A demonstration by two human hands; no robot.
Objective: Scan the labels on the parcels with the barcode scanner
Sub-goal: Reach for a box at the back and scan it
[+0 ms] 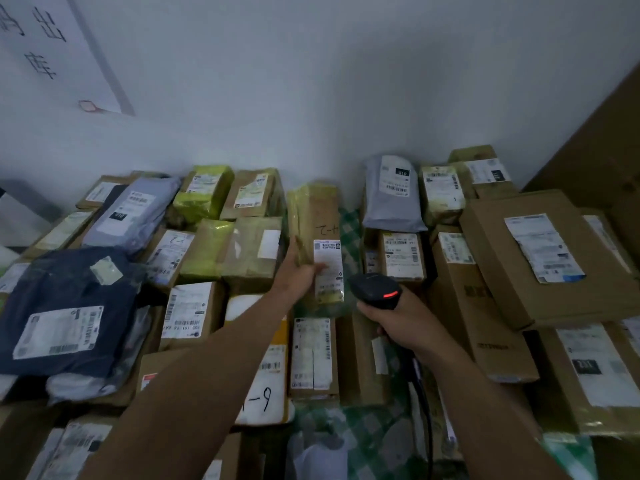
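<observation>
Parcel [314,216] was held upright in curled left fingers [318,269], scanner [375,289] gripped in right fingers [372,310]; label [328,282] seemingly to be targeted next.

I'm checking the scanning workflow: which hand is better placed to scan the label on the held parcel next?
Right. The right hand holds the barcode scanner close beside the label, while the left hand is busy holding the parcel.

Parcels [540,258] packed edge to edge, narrow checked cloth [375,429] gap between, wall [311,98] behind
</observation>
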